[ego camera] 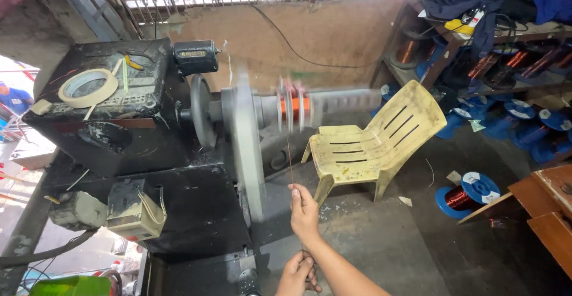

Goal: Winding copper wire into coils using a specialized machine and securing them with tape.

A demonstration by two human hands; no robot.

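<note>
A black winding machine (119, 123) stands at the left, its grey wheel (245, 147) and spindle blurred by spinning. An orange copper coil (294, 106) sits on the spindle between discs. A thin copper wire (290, 162) runs down from the coil. My right hand (304, 211) is raised below the coil and pinches this wire between thumb and fingers. My left hand (296, 276) is lower, at the bottom edge, fingers curled around the same wire.
A roll of masking tape (88, 87) lies on top of the machine. A pale yellow plastic chair (375, 144) lies tipped on the floor behind the wire. Blue spools of copper wire (471, 191) sit on the floor and shelves at right. Wooden boards (548, 212) are at far right.
</note>
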